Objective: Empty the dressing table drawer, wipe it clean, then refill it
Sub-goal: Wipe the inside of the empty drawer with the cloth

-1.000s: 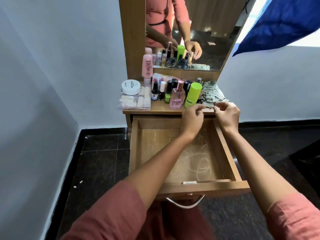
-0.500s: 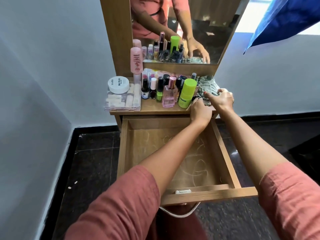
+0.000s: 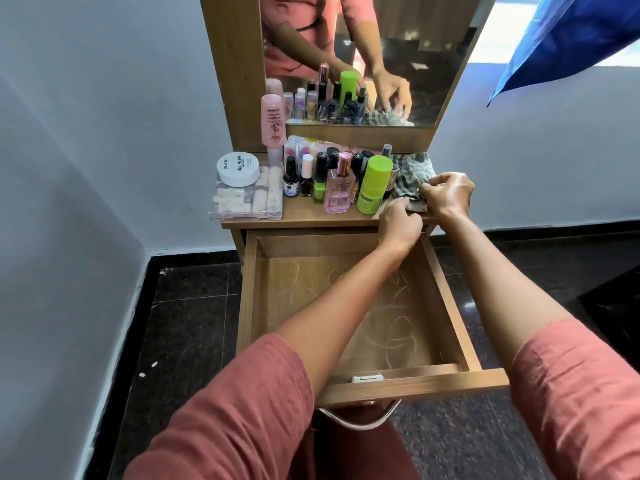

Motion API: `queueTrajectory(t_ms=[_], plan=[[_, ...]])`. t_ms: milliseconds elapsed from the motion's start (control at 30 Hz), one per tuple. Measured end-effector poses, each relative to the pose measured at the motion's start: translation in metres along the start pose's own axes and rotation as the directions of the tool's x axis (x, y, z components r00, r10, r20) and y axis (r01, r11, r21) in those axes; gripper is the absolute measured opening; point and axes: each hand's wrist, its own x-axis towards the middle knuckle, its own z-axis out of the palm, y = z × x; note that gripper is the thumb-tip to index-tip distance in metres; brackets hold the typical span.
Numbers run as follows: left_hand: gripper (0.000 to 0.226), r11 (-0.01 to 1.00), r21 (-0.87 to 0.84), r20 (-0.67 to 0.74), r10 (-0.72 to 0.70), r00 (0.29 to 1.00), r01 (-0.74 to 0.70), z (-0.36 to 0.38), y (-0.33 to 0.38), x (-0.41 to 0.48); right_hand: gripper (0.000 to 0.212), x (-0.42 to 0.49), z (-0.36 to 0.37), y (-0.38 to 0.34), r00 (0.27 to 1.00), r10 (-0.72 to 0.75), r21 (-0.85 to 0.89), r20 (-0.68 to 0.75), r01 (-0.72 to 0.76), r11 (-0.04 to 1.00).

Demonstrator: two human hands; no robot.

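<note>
the drawer [image 3: 250,306] is standing pulled fully out under the tabletop [image 3: 304,216], holding nothing but pale scribbled marks across its floor, so the emptying looks done and the wiping is what is coming up. both hands are reaching past it to the checked cloth [image 3: 410,174], which is lying bunched at the right end of the tabletop, touching the green bottle [image 3: 374,185]. the right hand [image 3: 448,195] is curling its fingers tight into the cloth's near fold, and the left hand [image 3: 400,225] is sitting at the table edge with fingers bent in, seemingly pinching the cloth's lower corner, though the pinch itself is partly hidden. to do this well, the person is probably wanting to lift the cloth up and away to the right rather than dragging it, since the green bottle and the pink perfume bottle [image 3: 338,190] are crowding just beside it and could be tipping over. gathering the cloth into a firm pad, then wiping from the back corners forward while the free hand is steadying the drawer's front, is likely suiting those marks best.
</note>
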Motion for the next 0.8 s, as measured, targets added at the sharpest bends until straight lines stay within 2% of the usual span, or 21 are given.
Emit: queueTrajectory(t_ms=[100, 233, 367, 433, 500, 533, 600, 667, 800], plan=[[0.036, 0.998, -0.061, -0.03, -0.013, 0.999, 0.011, 0.003, -0.005, -0.008, 0.019, -0.005, -0.009, 0.013, 1.0, 0.023, 0.048, -0.005, -0.022, 0.999], [0.03, 0.977, -0.209, -0.083, -0.072, 0.994, 0.053, 0.008, -0.013, -0.024, 0.017, -0.029, -0.028, 0.031, 0.999, 0.036, 0.218, 0.03, -0.041, 0.975], [0.034, 0.919, -0.354, -0.084, -0.216, 0.973, 0.173, 0.01, -0.025, -0.044, 0.004, -0.066, -0.047, 0.048, 0.99, 0.05, 0.404, 0.135, -0.101, 0.909], [0.043, 0.813, -0.505, 0.069, -0.294, 0.953, 0.288, 0.009, -0.031, -0.053, 0.015, -0.085, -0.053, 0.053, 0.978, 0.047, 0.462, 0.204, -0.138, 0.876], [0.047, 0.632, -0.674, 0.249, -0.293, 0.923, 0.382, 0.002, -0.033, -0.063, 0.019, -0.106, -0.056, 0.056, 0.962, 0.023, 0.509, 0.271, -0.164, 0.845], [0.045, 0.566, -0.713, 0.298, -0.288, 0.91, 0.413, -0.002, -0.037, -0.065, 0.019, -0.115, -0.055, 0.058, 0.953, 0.01, 0.52, 0.303, -0.174, 0.836], [0.039, 0.497, -0.735, 0.386, -0.253, 0.887, 0.462, -0.012, -0.051, -0.073, 0.017, -0.135, -0.054, 0.06, 0.94, -0.004, 0.519, 0.342, -0.185, 0.835], [0.03, 0.481, -0.741, 0.396, -0.25, 0.884, 0.468, -0.024, -0.06, -0.081, 0.015, -0.146, -0.049, 0.064, 0.941, -0.009, 0.481, 0.337, -0.164, 0.861], [0.016, 0.444, -0.793, 0.303, -0.309, 0.902, 0.418, -0.05, -0.081, -0.095, 0.021, -0.172, -0.035, 0.063, 0.915, -0.014, 0.397, 0.403, -0.161, 0.904]])
